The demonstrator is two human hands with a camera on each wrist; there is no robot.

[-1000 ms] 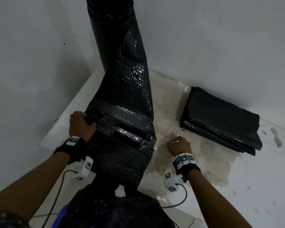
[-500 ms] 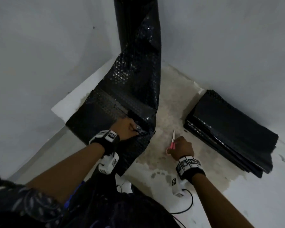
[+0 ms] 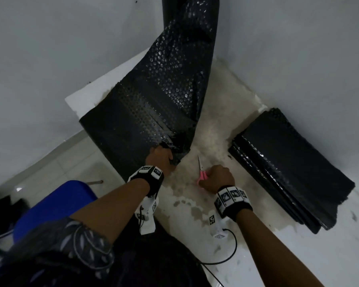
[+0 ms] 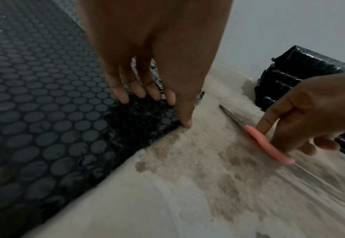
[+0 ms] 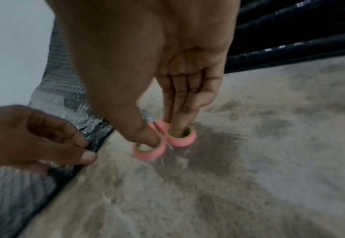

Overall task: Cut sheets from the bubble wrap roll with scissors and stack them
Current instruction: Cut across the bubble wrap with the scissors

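From the head camera, a black bubble wrap roll (image 3: 190,15) stands upright in the corner of a white, stained counter (image 3: 222,112), and its unrolled sheet (image 3: 145,104) runs down and forward over the counter's left edge. The left hand (image 3: 161,157) grips the sheet's near right edge, fingers curled into the wrap. Just to its right, apart from the sheet, the right hand (image 3: 217,179) holds pink-handled scissors (image 3: 201,169) whose closed blades point away toward the wall. A stack of cut black sheets (image 3: 288,168) lies well to the right against the wall, and a blue chair (image 3: 56,206) shows at lower left beside the person's patterned sleeve (image 3: 71,247). From the left wrist camera, the left hand (image 4: 153,67) has its fingertips (image 4: 184,124) down on the sheet (image 4: 34,120) at its edge, where wrap meets bare counter (image 4: 167,193); the scissors (image 4: 255,133) lie low over the counter under the right hand (image 4: 310,112), with the stack (image 4: 293,69) behind. From the right wrist camera, the right hand (image 5: 157,64) has its thumb and a finger pushed through the two pink loops of the scissors (image 5: 167,141), grasping them, while the left hand (image 5: 34,136) pinches the sheet's edge (image 5: 94,138) between thumb and fingers; the stack (image 5: 289,40) fills the upper right.
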